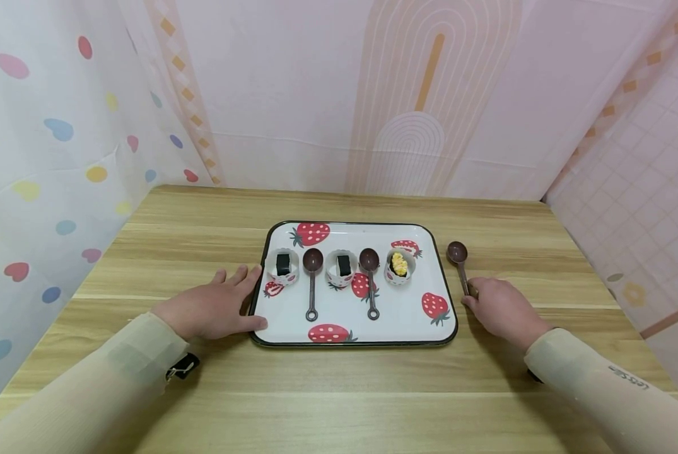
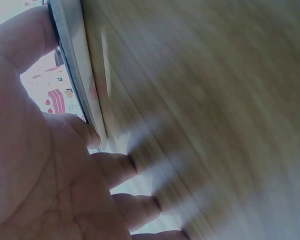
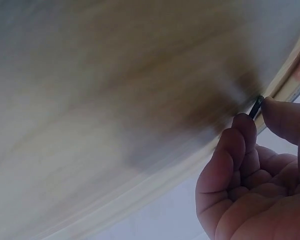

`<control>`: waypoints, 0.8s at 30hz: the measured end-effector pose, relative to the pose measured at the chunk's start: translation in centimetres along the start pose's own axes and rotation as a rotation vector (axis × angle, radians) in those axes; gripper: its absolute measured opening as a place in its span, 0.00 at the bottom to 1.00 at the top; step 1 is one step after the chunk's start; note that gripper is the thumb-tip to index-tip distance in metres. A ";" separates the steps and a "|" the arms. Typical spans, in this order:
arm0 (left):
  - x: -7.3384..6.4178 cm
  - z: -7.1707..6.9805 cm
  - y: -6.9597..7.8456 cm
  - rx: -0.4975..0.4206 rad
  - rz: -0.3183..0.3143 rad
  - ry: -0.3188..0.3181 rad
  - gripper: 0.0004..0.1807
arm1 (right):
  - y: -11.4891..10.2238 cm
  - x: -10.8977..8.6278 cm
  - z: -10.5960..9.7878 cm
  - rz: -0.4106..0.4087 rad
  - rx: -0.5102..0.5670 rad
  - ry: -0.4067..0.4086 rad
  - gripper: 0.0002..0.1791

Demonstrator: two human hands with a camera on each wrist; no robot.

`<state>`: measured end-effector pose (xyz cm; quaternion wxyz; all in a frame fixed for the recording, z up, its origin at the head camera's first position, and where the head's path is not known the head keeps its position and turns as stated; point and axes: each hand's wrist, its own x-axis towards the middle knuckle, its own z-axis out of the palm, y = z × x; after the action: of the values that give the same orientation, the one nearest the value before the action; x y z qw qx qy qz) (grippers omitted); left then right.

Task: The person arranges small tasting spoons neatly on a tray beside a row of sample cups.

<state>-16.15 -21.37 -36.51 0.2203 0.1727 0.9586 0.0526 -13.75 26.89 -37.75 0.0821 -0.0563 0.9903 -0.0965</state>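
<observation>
My right hand (image 1: 500,310) pinches the handle end of a brown measuring spoon (image 1: 457,253) on the table, just right of a strawberry-print tray (image 1: 398,325). In the right wrist view, thumb and forefinger meet on the spoon's dark handle (image 3: 256,107). With fingers spread, my left hand (image 1: 210,308) touches the tray's left edge, its thumb over the rim. A row on the tray holds two more brown spoons, the left spoon (image 1: 313,260) and the right spoon (image 1: 369,260), between small patterned cups. Black-and-white pieces sit in the left cup (image 1: 282,279) and middle cup (image 1: 340,277); yellow tops the right cup's piece (image 1: 399,264).
The tray lies on a wood-grain table (image 1: 339,397). Behind the table hangs a pale pink patterned curtain (image 1: 293,94). A dotted curtain (image 1: 49,157) is at the left, a checked one (image 1: 645,176) at the right.
</observation>
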 end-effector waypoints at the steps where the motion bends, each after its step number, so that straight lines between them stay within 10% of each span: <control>1: 0.0 0.0 0.0 -0.001 -0.001 0.000 0.64 | 0.0 0.0 0.0 -0.002 0.001 0.003 0.11; 24: 0.0 -0.1 0.1 -0.002 -0.002 0.002 0.65 | -0.1 0.2 0.3 0.026 0.043 0.028 0.13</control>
<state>-16.14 -21.33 -36.40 0.2195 0.1715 0.9590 0.0533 -13.89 26.67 -38.06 0.0707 -0.0405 0.9898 -0.1173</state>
